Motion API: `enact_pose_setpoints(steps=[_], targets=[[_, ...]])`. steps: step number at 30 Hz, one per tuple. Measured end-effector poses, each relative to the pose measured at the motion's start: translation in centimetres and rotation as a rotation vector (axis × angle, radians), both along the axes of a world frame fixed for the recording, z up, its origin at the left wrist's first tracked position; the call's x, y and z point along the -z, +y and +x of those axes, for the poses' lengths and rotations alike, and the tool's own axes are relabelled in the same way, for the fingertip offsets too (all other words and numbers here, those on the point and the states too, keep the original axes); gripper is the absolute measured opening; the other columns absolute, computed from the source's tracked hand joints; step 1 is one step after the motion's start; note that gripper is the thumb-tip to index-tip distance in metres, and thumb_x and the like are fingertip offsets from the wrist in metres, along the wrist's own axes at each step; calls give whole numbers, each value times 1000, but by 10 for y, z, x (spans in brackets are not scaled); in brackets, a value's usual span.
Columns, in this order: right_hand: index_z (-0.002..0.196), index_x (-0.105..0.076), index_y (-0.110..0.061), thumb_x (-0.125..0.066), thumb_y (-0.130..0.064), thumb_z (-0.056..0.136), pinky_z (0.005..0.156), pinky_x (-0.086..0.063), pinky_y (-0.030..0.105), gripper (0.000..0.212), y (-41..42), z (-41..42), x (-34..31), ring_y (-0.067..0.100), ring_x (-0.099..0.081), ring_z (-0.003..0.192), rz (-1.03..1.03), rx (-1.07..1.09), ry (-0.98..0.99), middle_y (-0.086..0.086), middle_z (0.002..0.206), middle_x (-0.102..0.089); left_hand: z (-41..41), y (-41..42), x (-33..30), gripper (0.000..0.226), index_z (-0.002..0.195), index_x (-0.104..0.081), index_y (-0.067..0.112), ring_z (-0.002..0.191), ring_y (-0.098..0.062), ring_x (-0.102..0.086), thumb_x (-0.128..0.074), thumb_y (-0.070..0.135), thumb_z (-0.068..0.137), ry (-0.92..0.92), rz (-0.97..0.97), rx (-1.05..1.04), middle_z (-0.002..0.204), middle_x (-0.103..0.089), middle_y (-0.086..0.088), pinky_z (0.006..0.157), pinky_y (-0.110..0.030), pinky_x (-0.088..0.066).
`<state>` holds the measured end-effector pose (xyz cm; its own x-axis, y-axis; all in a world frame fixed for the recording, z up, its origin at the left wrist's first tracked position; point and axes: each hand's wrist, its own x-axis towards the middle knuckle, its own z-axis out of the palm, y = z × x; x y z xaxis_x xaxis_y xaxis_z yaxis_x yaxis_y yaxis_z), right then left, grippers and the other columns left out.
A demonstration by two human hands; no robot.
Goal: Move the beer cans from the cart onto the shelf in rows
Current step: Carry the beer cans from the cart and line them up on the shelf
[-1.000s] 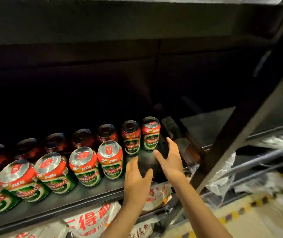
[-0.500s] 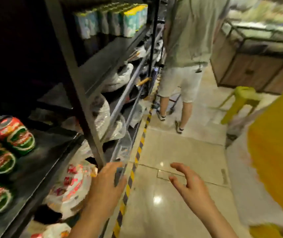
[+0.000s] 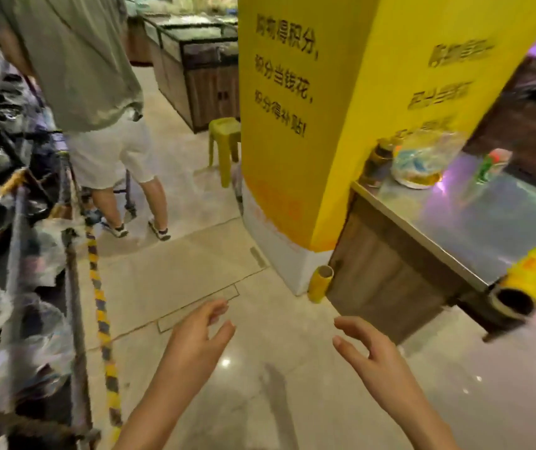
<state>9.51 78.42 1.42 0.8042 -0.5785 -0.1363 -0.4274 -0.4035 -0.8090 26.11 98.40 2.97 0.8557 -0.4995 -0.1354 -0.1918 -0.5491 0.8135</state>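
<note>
Both hands are raised over the glossy beige tiled floor point(image 3: 260, 384) and hold nothing. The left hand point(image 3: 195, 339) sits at 6 o'clock in the view, fingers spread wide and loosely bent, palm turned right. The right hand point(image 3: 370, 349) sits at 5 o'clock, fingers also spread wide and slightly curled, palm turned left. The 2 hands are apart, with bare floor between them.

No beer cans on a cart or shelf can be made out in this view; the dark metal shelf rack point(image 3: 16, 254) along 9 o'clock is blurred and shows only clear plastic wrapping. A yellow-and-black striped floor strip point(image 3: 101, 313) runs beside its base.

A large yellow square pillar with dark printed characters point(image 3: 308, 108) stands at 12 o'clock. A yellow cardboard tube point(image 3: 320, 284) leans at its base. At 3 o'clock a wooden cabinet with a metal-topped surface point(image 3: 471, 219) carries a clear plastic container point(image 3: 422, 160) and a green-and-red can point(image 3: 492, 165), blurred. A yellow-green plastic stool point(image 3: 224, 141) stands left of the pillar. At 11 o'clock a person in a grey-green shirt and white shorts point(image 3: 97, 92) stands facing away.
</note>
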Motion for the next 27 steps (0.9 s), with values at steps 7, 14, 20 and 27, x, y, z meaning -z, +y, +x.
enact_pose_setpoints(steps=[7, 14, 20, 27], targets=[[107, -59, -35, -60, -30, 91, 90, -40, 23, 16, -96, -165, 1, 4, -55, 110, 70, 385, 29, -24, 109, -58, -124, -156, 3, 32, 121, -56, 23, 112, -10, -54, -60, 23, 89, 152, -84, 313, 120, -60, 6, 96, -28, -43], [108, -60, -35, -59, -29, 91, 96, -41, 24, 18, -178, -215, 0, 4, -54, 113, 105, 506, 3, -20, 113, -60, -153, -243, 12, 29, 119, -57, 24, 112, -12, -54, -59, 23, 90, 197, 0, 393, 119, -60, 5, 92, -26, -41], [114, -60, -32, -60, -27, 91, 88, -38, 14, 24, -284, -208, -12, -3, -52, 111, 102, 513, -81, -23, 113, -57, -138, -353, 16, 22, 109, -61, 28, 108, -10, -56, -62, 21, 88, 190, -48, 377, 109, -63, 9, 80, -19, -40], [106, -59, -34, -61, -19, 90, 66, -42, 0, 22, -430, -203, -37, -24, -52, 84, 85, 470, -151, -25, 104, -57, -142, -527, 8, 19, 104, -61, 29, 105, -5, -58, -65, 24, 87, 235, -163, 400, 107, -65, 8, 93, -26, -44]])
